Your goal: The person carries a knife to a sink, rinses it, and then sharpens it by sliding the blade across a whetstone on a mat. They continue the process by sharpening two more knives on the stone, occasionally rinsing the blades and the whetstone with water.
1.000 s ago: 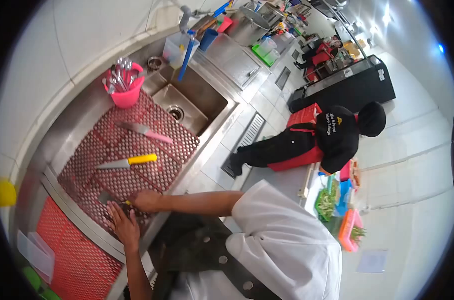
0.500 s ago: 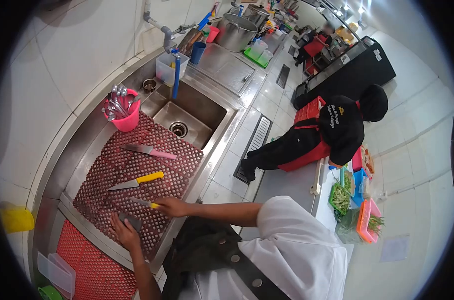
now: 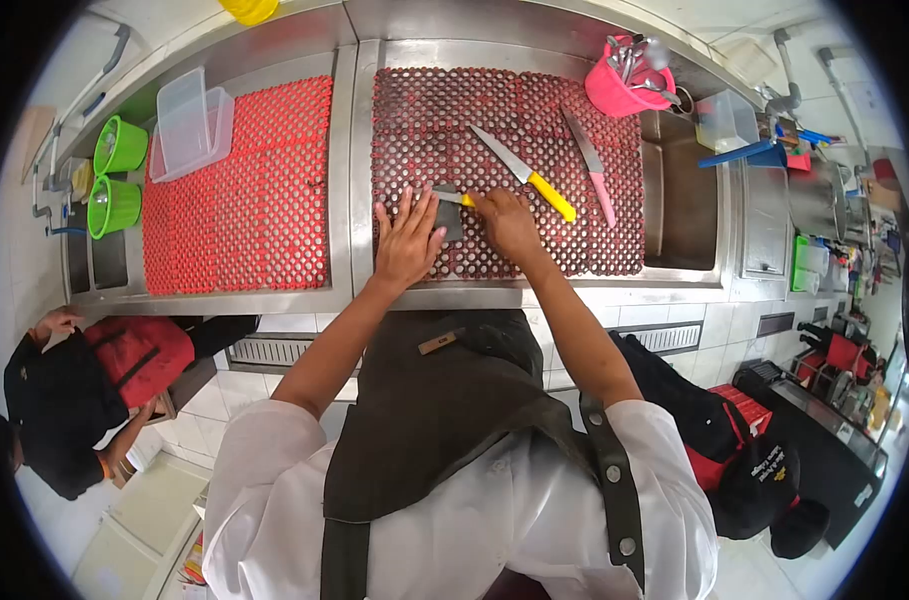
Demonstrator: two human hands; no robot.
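On the dark red perforated mat point(image 3: 574, 250) lies a flat dark grey block, resembling a sharpening stone point(image 3: 444, 226). My left hand point(image 3: 406, 243) rests over its left side, fingers stretched out and apart, fingertips close to a small knife's blade. The handle of that small yellow-handled knife point(image 3: 468, 200) is gripped in my right hand point(image 3: 509, 225), its blade lying across the stone and pointing left. To the right, a larger yellow-handled knife point(image 3: 522, 172) and a pink-handled knife point(image 3: 591, 165) lie on the mat.
A pink bucket point(image 3: 614, 95) of cutlery stands by the sink basin point(image 3: 679, 210). Leftward are a brighter red mat point(image 3: 239, 200), clear plastic containers point(image 3: 189, 125) and green baskets point(image 3: 121, 145). One person point(image 3: 84, 390) is behind at left, another point(image 3: 744, 460) behind at right.
My view has swung round to face the counter squarely, bringing the left-hand mat and another person into sight. The small knife stays in my right hand, its blade now over the stone.
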